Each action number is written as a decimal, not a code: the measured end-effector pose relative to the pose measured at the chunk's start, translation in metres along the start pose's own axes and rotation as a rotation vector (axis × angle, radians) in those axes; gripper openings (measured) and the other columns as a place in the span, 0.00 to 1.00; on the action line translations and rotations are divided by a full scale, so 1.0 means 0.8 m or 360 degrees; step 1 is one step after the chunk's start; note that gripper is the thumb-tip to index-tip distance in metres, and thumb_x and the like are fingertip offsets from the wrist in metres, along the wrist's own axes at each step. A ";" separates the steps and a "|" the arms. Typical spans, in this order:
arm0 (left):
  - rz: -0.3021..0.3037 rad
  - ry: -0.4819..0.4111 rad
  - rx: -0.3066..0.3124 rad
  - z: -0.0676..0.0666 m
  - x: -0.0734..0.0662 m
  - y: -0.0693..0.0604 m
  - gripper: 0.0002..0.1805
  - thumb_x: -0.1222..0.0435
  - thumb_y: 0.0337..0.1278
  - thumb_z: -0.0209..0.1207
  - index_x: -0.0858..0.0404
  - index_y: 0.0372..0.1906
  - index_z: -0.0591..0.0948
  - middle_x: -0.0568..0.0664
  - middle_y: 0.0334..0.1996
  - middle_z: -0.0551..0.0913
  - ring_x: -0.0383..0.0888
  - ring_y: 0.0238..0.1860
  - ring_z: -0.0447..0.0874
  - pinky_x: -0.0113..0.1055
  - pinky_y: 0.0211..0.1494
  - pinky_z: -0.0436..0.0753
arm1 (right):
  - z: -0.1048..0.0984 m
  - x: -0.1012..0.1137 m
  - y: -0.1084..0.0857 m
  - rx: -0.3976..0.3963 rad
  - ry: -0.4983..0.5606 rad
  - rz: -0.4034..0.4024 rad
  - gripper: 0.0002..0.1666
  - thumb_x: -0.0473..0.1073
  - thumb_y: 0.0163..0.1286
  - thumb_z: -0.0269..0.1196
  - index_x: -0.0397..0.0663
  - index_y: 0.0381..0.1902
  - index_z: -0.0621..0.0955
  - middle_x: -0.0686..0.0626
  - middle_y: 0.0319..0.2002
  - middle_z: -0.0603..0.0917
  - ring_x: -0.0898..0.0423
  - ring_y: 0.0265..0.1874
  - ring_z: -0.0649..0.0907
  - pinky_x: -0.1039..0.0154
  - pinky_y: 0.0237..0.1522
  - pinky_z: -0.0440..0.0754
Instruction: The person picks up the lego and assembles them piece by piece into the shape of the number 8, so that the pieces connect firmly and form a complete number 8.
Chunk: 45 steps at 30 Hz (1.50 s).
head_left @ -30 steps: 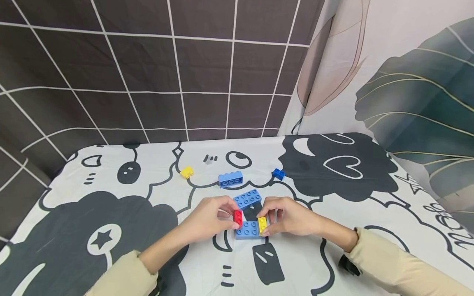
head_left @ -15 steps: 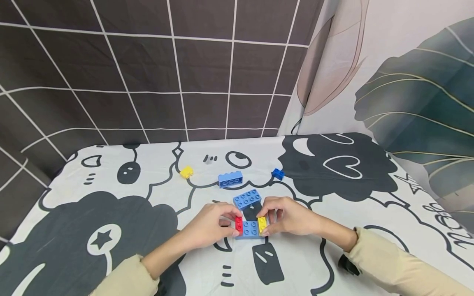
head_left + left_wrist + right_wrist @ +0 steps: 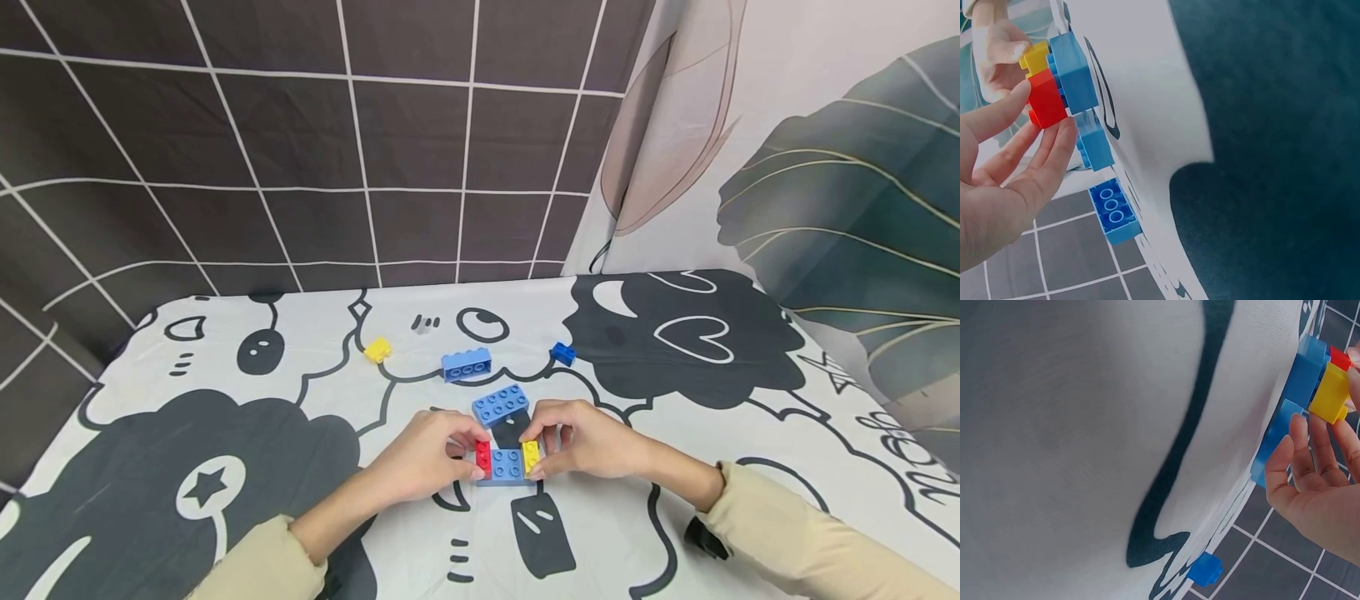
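Note:
My left hand (image 3: 431,454) pinches a red toy building brick (image 3: 483,458) between thumb and fingers, over the left end of a light blue brick (image 3: 506,467). On that brick's right end, my right hand (image 3: 585,440) pinches a yellow brick (image 3: 531,457) the same way. Between the two, bare blue studs show. In the left wrist view, some blue studs show beside the red brick (image 3: 1047,99); whether it is fully pressed down I cannot tell. The right wrist view has the yellow brick (image 3: 1330,392) against the blue one (image 3: 1304,380).
Just behind lies another light blue brick (image 3: 501,404), studs up. Farther back, a third blue brick (image 3: 467,365) rests on its side, hollow underside towards me. A small yellow brick (image 3: 378,349) is at back left, a small dark blue one (image 3: 563,353) at back right. A patterned cloth (image 3: 300,500) covers the surface.
My left hand has moved slightly towards me, bringing the red brick over the blue brick's left end, where it now stays. My right hand and the yellow brick have barely moved.

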State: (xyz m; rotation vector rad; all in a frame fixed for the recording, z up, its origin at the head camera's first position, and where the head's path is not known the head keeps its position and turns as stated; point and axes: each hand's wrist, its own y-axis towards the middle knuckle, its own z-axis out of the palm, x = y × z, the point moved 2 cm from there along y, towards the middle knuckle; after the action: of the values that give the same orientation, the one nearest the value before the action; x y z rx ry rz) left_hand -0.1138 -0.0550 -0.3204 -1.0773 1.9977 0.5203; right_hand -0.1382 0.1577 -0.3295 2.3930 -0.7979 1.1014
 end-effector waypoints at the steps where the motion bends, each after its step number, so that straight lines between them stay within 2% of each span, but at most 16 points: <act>1: 0.0007 0.0012 -0.0006 0.000 -0.001 0.000 0.14 0.73 0.43 0.66 0.67 0.39 0.81 0.48 0.35 0.81 0.44 0.38 0.79 0.38 0.44 0.80 | 0.000 0.000 0.000 0.0000 0.0001 0.0001 0.16 0.41 0.50 0.71 0.43 0.37 0.82 0.54 0.29 0.77 0.55 0.26 0.76 0.65 0.28 0.75; 14: 0.0075 0.0130 -0.0059 0.002 -0.010 0.001 0.13 0.73 0.39 0.68 0.68 0.36 0.82 0.48 0.30 0.81 0.43 0.33 0.78 0.36 0.37 0.78 | 0.001 0.001 -0.001 -0.0005 -0.0004 -0.0003 0.16 0.40 0.50 0.71 0.43 0.37 0.82 0.54 0.29 0.77 0.54 0.26 0.76 0.63 0.28 0.75; 25: 0.0049 0.0124 -0.0050 0.002 -0.006 0.003 0.13 0.73 0.38 0.69 0.67 0.35 0.83 0.46 0.29 0.81 0.43 0.33 0.78 0.36 0.37 0.78 | 0.001 0.001 0.000 0.0003 -0.0027 0.0044 0.16 0.41 0.50 0.71 0.44 0.37 0.82 0.55 0.30 0.78 0.55 0.27 0.77 0.64 0.28 0.75; 33: 0.0036 0.0111 -0.0043 0.002 -0.005 0.003 0.13 0.72 0.37 0.69 0.67 0.35 0.83 0.46 0.28 0.80 0.43 0.33 0.78 0.37 0.37 0.78 | -0.001 0.003 0.001 0.0065 -0.0051 0.0074 0.15 0.42 0.51 0.71 0.45 0.38 0.81 0.56 0.32 0.78 0.56 0.28 0.77 0.65 0.30 0.76; 38: 0.0013 0.0100 -0.0038 0.002 -0.006 0.004 0.13 0.72 0.37 0.69 0.67 0.34 0.83 0.45 0.27 0.80 0.43 0.33 0.78 0.36 0.38 0.78 | -0.009 0.001 0.005 0.0123 -0.0024 0.0079 0.10 0.42 0.58 0.65 0.44 0.38 0.81 0.54 0.33 0.80 0.59 0.30 0.77 0.66 0.31 0.76; 41: 0.0004 0.0099 -0.0038 0.001 -0.006 0.004 0.13 0.72 0.37 0.69 0.66 0.34 0.82 0.45 0.27 0.80 0.44 0.33 0.78 0.36 0.38 0.78 | -0.016 -0.003 0.010 0.0067 -0.0047 0.0091 0.09 0.41 0.61 0.63 0.42 0.37 0.82 0.53 0.33 0.81 0.60 0.31 0.76 0.67 0.32 0.76; 45: 0.0005 0.0102 -0.0033 0.001 -0.007 0.005 0.13 0.72 0.36 0.69 0.66 0.34 0.82 0.45 0.27 0.80 0.44 0.33 0.78 0.37 0.38 0.78 | -0.024 -0.007 0.020 -0.0077 -0.0146 0.0109 0.10 0.39 0.59 0.65 0.40 0.38 0.81 0.52 0.33 0.80 0.59 0.30 0.76 0.66 0.33 0.77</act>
State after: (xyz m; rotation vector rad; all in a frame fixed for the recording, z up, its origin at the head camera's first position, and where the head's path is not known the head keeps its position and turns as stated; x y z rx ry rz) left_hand -0.1148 -0.0495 -0.3166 -1.1169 2.0539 0.5150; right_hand -0.1622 0.1583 -0.3206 2.4069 -0.9328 0.9919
